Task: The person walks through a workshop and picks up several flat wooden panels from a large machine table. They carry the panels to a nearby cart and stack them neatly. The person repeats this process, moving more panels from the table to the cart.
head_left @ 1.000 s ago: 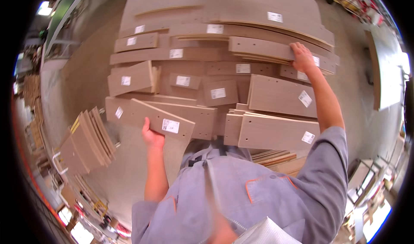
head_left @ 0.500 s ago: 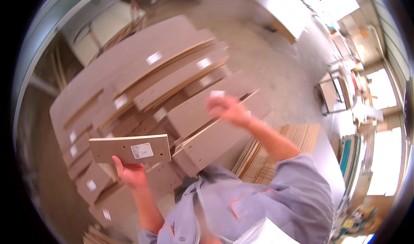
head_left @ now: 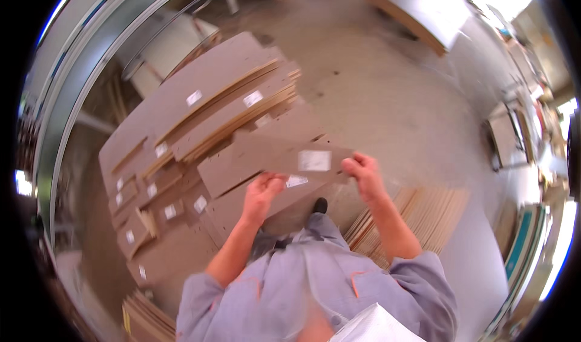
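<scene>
A brown rectangular board (head_left: 275, 151) with a white label (head_left: 315, 160) is held in front of me, slightly blurred. My left hand (head_left: 264, 192) has its fingers closed at the board's near edge. At its right end, my right hand (head_left: 363, 171) pinches the board between thumb and fingers. Beneath it lie larger brown panels (head_left: 266, 206), one with a white label (head_left: 296, 180) near my left fingertips. The held board hides part of these panels.
Stacked brown panels (head_left: 227, 52) with labels spread to the left. Beside my right forearm stands a row of upright boards (head_left: 433, 212). More boards (head_left: 142, 318) are at lower left. A metal frame (head_left: 75, 106) rises on the left, and a light-topped table (head_left: 417, 9) stands far right.
The board has moved right, from my left hand alone into both hands. My right hand has come down and right onto its end. The view has shifted slightly.
</scene>
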`<state>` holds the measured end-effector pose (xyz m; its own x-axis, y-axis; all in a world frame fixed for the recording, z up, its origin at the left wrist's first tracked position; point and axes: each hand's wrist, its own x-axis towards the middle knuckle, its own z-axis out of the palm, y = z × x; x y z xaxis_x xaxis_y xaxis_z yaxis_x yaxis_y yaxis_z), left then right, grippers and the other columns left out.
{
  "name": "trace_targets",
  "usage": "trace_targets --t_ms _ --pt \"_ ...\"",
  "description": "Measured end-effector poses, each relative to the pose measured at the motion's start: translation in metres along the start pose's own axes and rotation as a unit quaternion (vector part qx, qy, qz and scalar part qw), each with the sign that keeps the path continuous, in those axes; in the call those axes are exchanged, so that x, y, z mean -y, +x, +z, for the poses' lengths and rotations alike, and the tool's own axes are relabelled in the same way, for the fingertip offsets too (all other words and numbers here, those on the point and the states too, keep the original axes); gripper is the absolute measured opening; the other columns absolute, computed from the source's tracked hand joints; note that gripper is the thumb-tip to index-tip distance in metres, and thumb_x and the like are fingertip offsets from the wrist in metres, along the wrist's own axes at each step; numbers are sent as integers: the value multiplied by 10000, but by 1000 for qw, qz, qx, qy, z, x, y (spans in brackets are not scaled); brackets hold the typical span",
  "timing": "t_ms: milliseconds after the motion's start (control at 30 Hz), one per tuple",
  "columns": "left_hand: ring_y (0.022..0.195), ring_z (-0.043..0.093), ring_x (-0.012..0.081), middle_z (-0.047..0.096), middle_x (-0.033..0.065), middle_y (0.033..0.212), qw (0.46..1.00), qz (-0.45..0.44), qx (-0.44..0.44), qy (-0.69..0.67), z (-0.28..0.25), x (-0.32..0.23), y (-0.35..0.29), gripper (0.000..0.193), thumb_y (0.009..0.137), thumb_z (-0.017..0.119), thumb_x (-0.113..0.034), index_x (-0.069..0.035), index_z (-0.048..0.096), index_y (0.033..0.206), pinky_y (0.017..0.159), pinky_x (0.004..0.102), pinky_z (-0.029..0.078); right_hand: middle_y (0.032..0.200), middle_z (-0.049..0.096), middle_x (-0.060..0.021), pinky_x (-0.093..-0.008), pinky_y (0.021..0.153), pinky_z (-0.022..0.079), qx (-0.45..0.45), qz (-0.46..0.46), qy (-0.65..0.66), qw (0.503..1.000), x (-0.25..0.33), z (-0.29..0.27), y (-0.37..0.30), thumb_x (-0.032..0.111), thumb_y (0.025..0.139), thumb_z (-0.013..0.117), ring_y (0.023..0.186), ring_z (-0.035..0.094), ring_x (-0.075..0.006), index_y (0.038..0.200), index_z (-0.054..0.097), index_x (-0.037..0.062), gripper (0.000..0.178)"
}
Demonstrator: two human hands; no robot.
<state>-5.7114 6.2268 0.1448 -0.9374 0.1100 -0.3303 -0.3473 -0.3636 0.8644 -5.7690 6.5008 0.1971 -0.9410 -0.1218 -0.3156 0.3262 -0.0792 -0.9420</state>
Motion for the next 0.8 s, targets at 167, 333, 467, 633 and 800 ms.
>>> trace_targets --t_ms 167,333,467,633,800 --pt "1186 457 365 548 189 1197 864 134 -138 466 41 3 15 471 765 671 -190 59 543 1144 1007 402 365 809 625 -22 -231 668 430 -22 -35 16 999 26 -82 60 175 845 622 735 537 -79 918 633 -26 214" --pt "1249 387 353 490 176 1260 778 198 -202 561 47 15 33 433 749 660 -162 46 545 1111 1033 417 326 903 639 -43 -233 729 454 -10 -48 -18 999 35 -137 140 167 866 606 795 569 -98 1012 612 -38 251" --pt "1272 339 385 440 184 1303 751 186 -240 587 57 25 46 445 737 668 -173 42 539 1104 1045 463 295 942 637 -48 -237 762 453 3 -36 -63 997 37 -170 200 171 867 607 838 570 -101 1065 594 -49 296" --pt "1319 246 412 332 221 1378 712 73 -290 635 80 23 52 605 714 710 -248 45 473 1188 1066 509 231 952 633 -42 -249 803 434 64 -9 -128 990 9 -196 269 178 861 616 866 558 -105 1069 596 -46 306" --pt "1345 186 418 220 254 1436 670 -116 -424 598 106 20 50 879 643 778 -395 63 382 1280 1077 515 202 959 629 -38 -253 823 421 165 51 -133 976 -31 -181 332 191 856 627 890 547 -107 1074 600 -35 315"
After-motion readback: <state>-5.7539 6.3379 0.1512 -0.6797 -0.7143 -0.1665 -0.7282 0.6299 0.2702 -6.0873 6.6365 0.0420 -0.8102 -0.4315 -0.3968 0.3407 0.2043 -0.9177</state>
